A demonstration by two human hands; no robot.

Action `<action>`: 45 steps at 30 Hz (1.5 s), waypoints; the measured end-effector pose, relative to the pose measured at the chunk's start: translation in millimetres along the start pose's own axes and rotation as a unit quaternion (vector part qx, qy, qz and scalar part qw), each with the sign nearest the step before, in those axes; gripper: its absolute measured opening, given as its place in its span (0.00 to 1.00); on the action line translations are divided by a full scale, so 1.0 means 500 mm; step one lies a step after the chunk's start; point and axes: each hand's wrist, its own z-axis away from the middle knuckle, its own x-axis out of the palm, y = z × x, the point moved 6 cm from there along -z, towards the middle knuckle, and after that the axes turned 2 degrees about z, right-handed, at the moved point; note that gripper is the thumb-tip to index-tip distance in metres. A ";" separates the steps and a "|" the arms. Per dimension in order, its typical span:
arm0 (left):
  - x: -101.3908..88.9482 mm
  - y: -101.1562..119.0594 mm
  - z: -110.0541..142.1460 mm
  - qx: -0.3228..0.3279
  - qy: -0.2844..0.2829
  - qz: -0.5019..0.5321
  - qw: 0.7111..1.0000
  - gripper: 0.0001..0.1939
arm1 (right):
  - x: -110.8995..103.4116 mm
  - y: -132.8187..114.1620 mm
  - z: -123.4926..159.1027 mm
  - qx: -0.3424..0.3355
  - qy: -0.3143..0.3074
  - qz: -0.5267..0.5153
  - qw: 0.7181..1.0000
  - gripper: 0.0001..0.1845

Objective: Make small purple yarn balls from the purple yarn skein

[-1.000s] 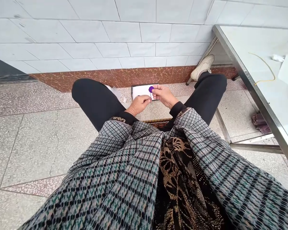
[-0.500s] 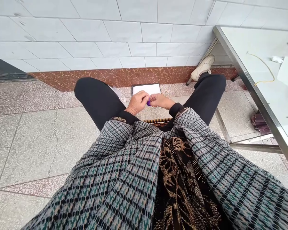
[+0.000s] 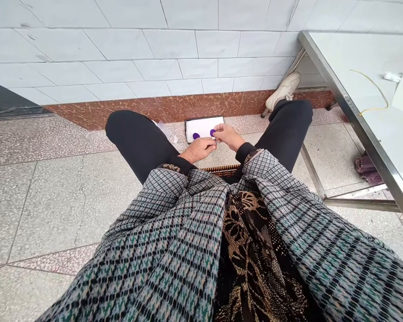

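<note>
Looking light and squashy, one purple pom-pom [image 3: 212, 133] is suitably edge-pinched in the right hand [image 3: 229, 137]; left hand [image 3: 199, 150] pinched closed, contents unclear

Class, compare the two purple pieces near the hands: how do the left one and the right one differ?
The left purple piece shows just beyond the left hand, while the right purple piece is held in the right hand.
The right purple piece is partly covered by that hand; the left purple piece looks more fully exposed.
Both look rounded.
</note>
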 end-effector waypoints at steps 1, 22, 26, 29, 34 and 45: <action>-0.011 0.001 0.001 0.002 0.029 -0.005 1.000 0.11 | 0.001 0.003 0.001 0.003 0.006 0.027 1.000 0.18; 0.009 -0.034 -0.004 -0.037 -0.023 0.006 0.999 0.11 | 0.005 -0.002 0.009 0.013 -0.004 -0.014 1.000 0.19; -0.031 -0.032 0.002 -0.017 0.085 -0.008 0.996 0.11 | 0.015 0.012 0.006 0.011 -0.045 0.070 0.996 0.21; -0.054 -0.040 0.004 -0.035 0.146 -0.011 0.989 0.09 | 0.027 0.019 0.013 0.031 -0.100 0.083 0.991 0.19; -0.056 -0.063 0.000 -0.106 0.157 0.006 0.982 0.08 | 0.033 0.007 0.028 0.079 -0.141 -0.063 0.985 0.15; -0.004 -0.026 -0.002 0.006 0.026 0.002 1.000 0.11 | 0.003 0.017 0.011 0.061 -0.019 0.035 0.997 0.18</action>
